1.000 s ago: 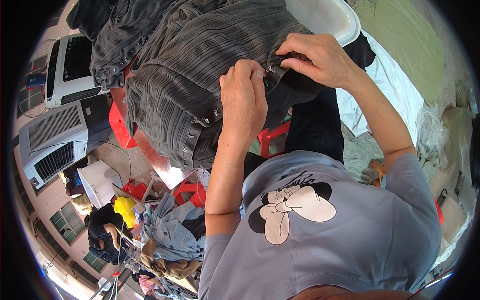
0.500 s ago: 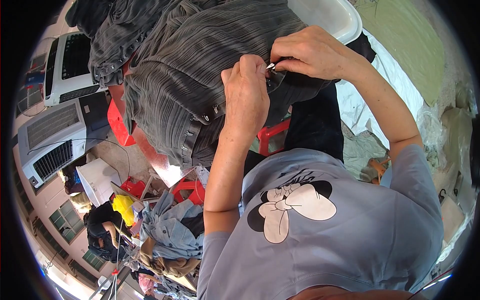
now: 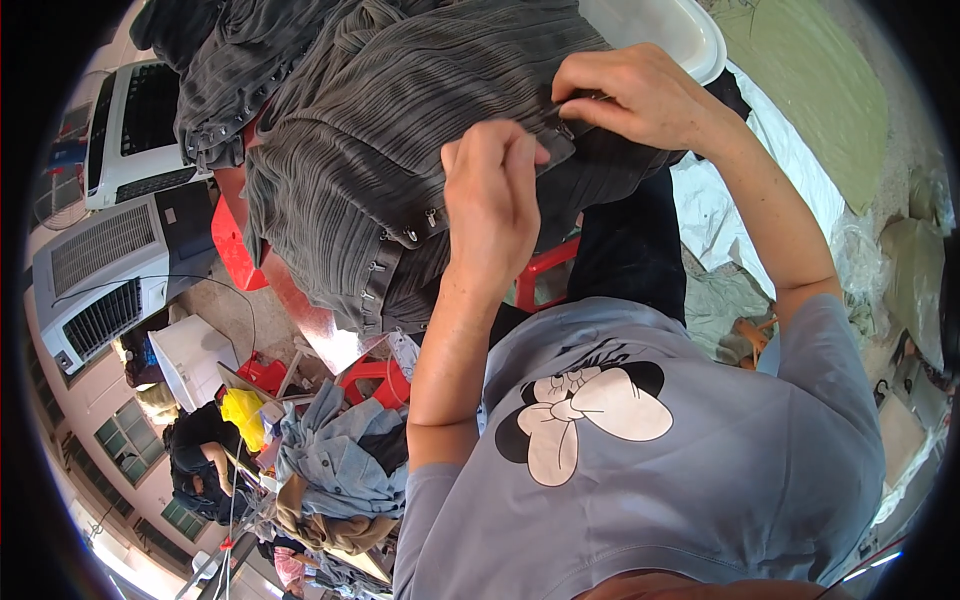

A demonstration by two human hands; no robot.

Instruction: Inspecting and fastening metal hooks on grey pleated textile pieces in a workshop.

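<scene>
A heap of dark grey ribbed garment [image 3: 390, 120] lies in front of me. Along its band [image 3: 372, 285] sit several small silver metal fasteners [image 3: 431, 218]; their exact kind is too small to tell. My right hand [image 3: 645, 100] pinches the band's edge between thumb and forefinger, just above another silver fastener [image 3: 567, 130]. My left hand [image 3: 493, 190] is bent over the cloth a short way to the left, apart from the right one. Its fingers are curled and blurred, so whether they hold anything is unclear.
A white plastic tub [image 3: 700, 50] stands behind my right hand. Red plastic stools [image 3: 545, 270] show beneath the garment. White sheeting [image 3: 790, 170] lies at the right. Denim clothes [image 3: 335, 450] are piled at lower left, near a bending person [image 3: 200, 455]. A white cooler unit [image 3: 105, 270] stands farther left.
My hands were together at a silver fastener and now they are apart. The left has come away from it; the right has shifted slightly up and still pinches the band.
</scene>
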